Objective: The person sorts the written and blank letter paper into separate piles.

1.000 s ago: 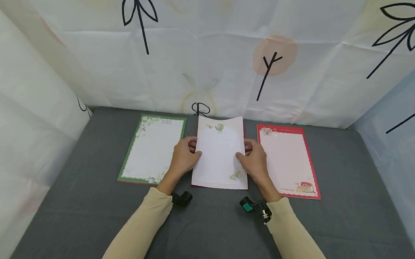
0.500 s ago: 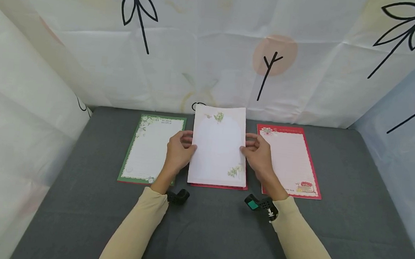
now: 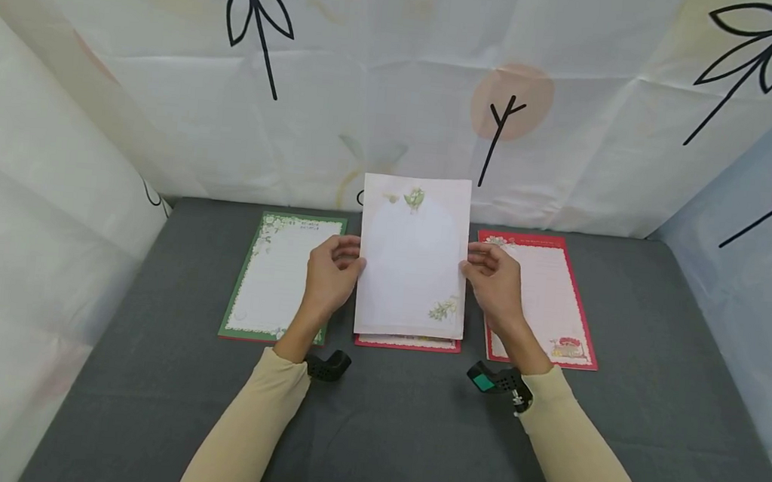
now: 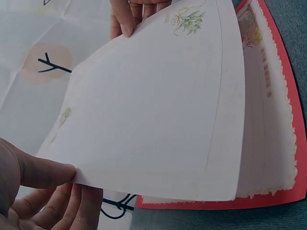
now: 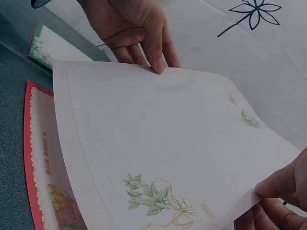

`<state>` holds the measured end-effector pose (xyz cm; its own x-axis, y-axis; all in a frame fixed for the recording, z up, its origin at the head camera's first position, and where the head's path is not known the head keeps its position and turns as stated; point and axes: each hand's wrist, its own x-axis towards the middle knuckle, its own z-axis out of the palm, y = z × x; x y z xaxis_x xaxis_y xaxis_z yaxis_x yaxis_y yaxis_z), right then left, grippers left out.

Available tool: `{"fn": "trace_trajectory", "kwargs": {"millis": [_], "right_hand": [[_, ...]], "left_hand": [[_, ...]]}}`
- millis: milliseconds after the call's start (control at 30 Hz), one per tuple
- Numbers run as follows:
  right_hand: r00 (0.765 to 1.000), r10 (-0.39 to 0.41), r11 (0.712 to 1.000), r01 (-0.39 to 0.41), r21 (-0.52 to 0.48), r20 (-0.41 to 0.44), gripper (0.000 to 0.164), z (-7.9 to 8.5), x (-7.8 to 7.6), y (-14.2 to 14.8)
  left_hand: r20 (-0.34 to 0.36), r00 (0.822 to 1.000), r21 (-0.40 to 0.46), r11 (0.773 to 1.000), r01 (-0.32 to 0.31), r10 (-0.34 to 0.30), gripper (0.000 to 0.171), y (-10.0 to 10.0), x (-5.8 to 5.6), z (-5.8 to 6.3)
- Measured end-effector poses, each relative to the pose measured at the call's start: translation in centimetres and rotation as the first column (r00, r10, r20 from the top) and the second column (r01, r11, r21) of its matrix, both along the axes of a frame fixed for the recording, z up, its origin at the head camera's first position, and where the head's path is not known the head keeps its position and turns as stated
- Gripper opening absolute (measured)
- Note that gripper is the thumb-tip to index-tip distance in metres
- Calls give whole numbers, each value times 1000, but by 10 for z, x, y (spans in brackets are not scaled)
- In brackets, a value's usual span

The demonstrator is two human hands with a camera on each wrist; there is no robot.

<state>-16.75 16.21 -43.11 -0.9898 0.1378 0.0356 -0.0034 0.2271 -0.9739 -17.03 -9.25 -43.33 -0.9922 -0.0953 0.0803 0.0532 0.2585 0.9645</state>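
Observation:
Between my two hands is a white sheet of paper (image 3: 413, 258) with green plant prints at its top and lower right. My left hand (image 3: 330, 274) pinches its left edge, thumb on the front and fingers behind. The right edge is pinched the same way by my right hand (image 3: 496, 286). Raised over the table, the sheet bends slightly in the left wrist view. Beneath it lies a red-bordered sheet (image 4: 292, 143), mostly hidden; only its lower strip shows in the head view.
A green-bordered sheet (image 3: 281, 278) lies on the left of the dark grey table (image 3: 377, 437), partly behind my left hand. On the right is another red-bordered sheet (image 3: 544, 306). A patterned white cloth (image 3: 425, 85) hangs behind the table.
Both hands have lifted the white sheet up from the table, uncovering the lower strip of the red-bordered sheet. My right hand has shifted to the right, my left slightly left.

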Motion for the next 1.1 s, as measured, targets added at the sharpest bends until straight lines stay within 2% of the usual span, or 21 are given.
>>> {"fn": "trace_trajectory", "kwargs": {"millis": [600, 800, 1100], "right_hand": [[998, -23, 1000, 24, 7, -51, 31, 10, 9, 25], [997, -55, 998, 55, 13, -48, 33, 13, 13, 37], [994, -100, 995, 101, 10, -47, 35, 14, 18, 62]], "left_hand": [[-49, 996, 57, 996, 72, -69, 28, 16, 4, 11], [-43, 994, 41, 994, 101, -99, 30, 29, 3, 6], [-34, 991, -45, 991, 130, -131, 30, 55, -1, -4]]}}
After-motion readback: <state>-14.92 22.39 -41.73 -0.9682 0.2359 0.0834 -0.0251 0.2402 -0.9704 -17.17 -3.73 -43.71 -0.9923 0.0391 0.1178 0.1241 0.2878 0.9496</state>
